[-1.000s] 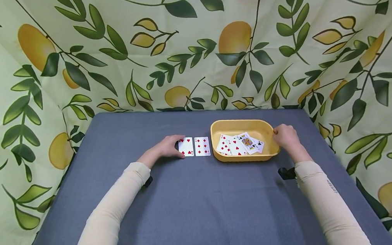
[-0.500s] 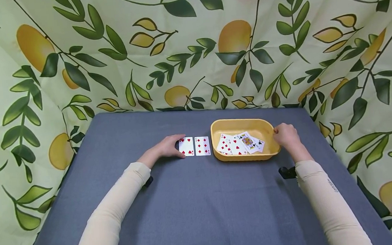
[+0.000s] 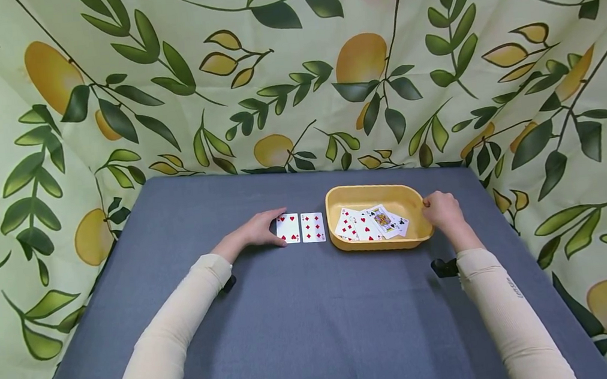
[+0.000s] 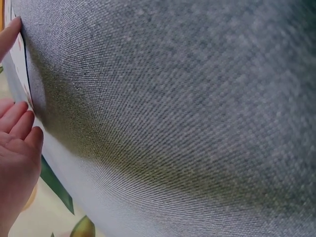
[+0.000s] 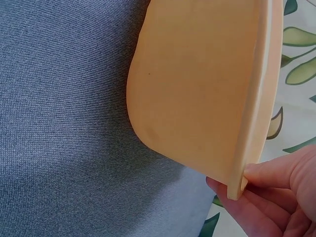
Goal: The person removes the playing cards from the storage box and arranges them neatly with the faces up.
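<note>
My left hand (image 3: 260, 228) has its thumb and a finger at the left corners of a hearts playing card (image 3: 289, 229), spanning it from top to bottom edge as it lies flat. In the left wrist view the card (image 4: 20, 64) shows as a thin sliver beside the thumb. A diamonds playing card (image 3: 313, 228) lies just right of it, a narrow gap between. At the right end of a yellow plastic tub (image 3: 339, 196), my right hand (image 3: 443, 209) pinches the rim between thumb and fingers. The right wrist view shows the tub's outer wall (image 5: 197, 89) and this grip.
Inside the tub are several overlapping face-up cards, among them a king (image 3: 382, 219). A blue-grey cloth (image 3: 314, 315) covers the table. Behind and at both sides hangs a fabric (image 3: 291, 46) printed with leaves and fruit.
</note>
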A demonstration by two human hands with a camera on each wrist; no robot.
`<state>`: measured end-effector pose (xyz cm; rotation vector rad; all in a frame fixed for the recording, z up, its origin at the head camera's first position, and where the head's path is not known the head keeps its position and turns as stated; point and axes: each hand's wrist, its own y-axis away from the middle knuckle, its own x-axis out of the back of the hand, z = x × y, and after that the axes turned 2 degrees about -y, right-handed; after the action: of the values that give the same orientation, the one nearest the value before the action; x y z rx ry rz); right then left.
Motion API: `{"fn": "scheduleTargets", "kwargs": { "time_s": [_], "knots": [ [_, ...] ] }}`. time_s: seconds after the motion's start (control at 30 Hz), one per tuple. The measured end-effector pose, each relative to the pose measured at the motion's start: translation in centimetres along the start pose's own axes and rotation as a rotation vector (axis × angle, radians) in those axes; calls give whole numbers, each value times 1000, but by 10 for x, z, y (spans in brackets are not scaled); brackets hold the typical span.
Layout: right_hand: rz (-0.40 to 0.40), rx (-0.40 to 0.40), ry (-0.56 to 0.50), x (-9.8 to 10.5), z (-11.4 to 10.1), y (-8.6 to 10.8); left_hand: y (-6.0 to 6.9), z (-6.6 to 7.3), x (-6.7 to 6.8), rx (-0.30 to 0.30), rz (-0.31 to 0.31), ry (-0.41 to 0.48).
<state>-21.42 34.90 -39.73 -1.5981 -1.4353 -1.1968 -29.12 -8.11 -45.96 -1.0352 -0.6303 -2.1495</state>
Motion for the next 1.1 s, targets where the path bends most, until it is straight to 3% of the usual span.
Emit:
{"fn": "scheduleTargets", "kwargs": {
  "time_s": [0.17,0.33,0.63,0.83,1.1],
  "knots": [
    [-9,-7,-11,1,-1,1,3,1,1,-3,45,15],
    [-1,1,-19,1,0,1,3,2,5,-1,141,66],
    [5,-4,-10,2,0,-1,-1,14,12,20,292,347],
    [11,14,-12,1,1,-1,-4,31,17,27,327,444],
    [-4,-7,-19,-1,1,-1,-16,58,20,-2,343,472]
  ]
}}
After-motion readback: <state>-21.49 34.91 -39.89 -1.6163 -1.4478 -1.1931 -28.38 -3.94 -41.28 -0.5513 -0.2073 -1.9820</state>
